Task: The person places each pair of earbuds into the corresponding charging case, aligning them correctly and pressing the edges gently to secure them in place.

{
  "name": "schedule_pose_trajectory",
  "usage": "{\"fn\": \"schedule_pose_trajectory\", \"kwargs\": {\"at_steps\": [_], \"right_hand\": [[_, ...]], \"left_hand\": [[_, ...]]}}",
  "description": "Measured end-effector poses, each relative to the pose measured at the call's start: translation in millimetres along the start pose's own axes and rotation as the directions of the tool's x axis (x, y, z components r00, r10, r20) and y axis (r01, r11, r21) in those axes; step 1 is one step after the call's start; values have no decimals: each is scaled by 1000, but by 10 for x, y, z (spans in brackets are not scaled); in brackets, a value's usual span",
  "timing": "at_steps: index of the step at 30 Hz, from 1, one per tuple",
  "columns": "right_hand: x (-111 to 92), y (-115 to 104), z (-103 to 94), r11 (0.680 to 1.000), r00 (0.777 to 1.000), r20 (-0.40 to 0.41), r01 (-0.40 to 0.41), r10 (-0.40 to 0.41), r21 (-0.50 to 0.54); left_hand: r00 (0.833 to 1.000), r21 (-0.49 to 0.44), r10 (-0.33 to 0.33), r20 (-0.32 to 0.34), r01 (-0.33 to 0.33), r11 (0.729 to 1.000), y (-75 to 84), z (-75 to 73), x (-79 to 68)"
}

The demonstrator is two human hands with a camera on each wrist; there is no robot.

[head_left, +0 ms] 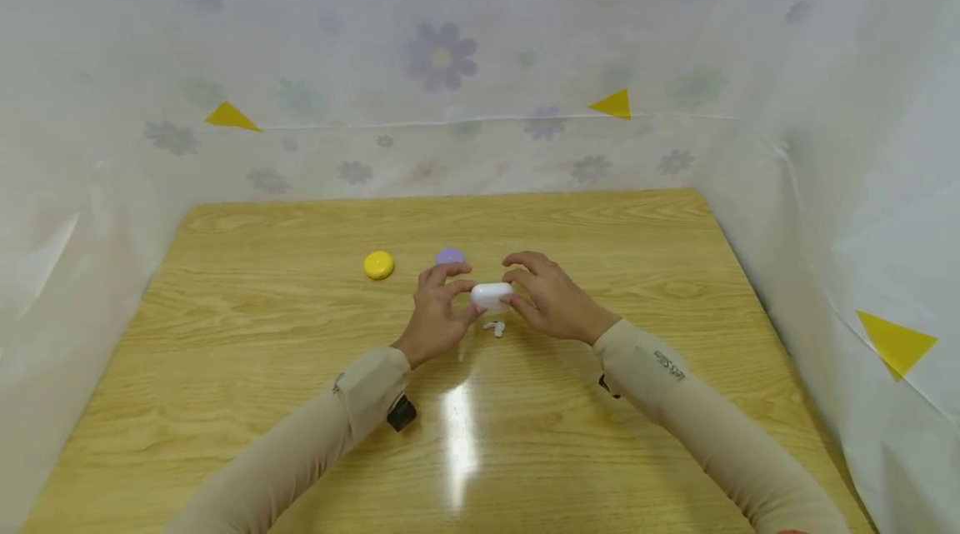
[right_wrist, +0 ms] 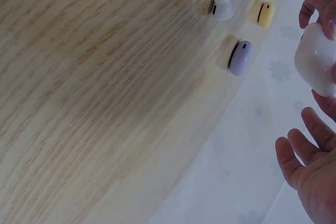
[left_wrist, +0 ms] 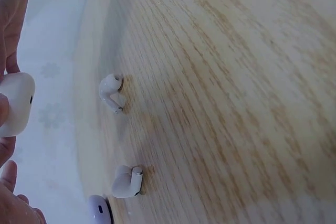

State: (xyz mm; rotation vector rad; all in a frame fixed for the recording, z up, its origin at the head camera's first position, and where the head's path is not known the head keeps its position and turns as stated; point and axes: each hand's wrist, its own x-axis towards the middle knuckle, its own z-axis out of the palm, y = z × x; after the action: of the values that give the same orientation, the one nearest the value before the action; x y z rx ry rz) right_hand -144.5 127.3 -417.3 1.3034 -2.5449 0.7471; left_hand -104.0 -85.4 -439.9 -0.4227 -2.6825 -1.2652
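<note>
Above the table, both hands hold a white, closed earbud charging case (head_left: 492, 294) with a smooth rounded shell. My left hand (head_left: 441, 309) pinches its left end between thumb and index finger. At the right end, my right hand (head_left: 553, 299) grips it with thumb and fingertips, its other fingers spread loosely. Beneath the case, two white earbuds lie on the wood: in the left wrist view one earbud (left_wrist: 111, 93) sits apart from the other earbud (left_wrist: 127, 182). Just behind the left hand is a rounded purple case (head_left: 450, 256), partly hidden by the fingers in the head view.
A round yellow case (head_left: 378, 265) lies left of the purple one. The wooden table (head_left: 600, 434) ends at a white flowered sheet (head_left: 480, 134) hung behind it and at its sides. Yellow triangles (head_left: 613, 105) mark the sheet.
</note>
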Motion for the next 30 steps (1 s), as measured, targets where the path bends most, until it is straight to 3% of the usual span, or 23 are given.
{"fn": "schedule_pose_trajectory", "kwargs": {"at_steps": [8,14,30], "right_hand": [[39,-21,-13,1000,999,44,-2,2,14],[71,-22,-19,999,999,27,47,-47,-4],[159,-36,0,1000,1000,-2,30,-30,5]], "left_hand": [[1000,21,6,14,-6,1000,27,-27,7],[1000,13,15,12,-15,1000,20,-57,17],[999,-20,33,-3,-33,999,5,-134,11]]}}
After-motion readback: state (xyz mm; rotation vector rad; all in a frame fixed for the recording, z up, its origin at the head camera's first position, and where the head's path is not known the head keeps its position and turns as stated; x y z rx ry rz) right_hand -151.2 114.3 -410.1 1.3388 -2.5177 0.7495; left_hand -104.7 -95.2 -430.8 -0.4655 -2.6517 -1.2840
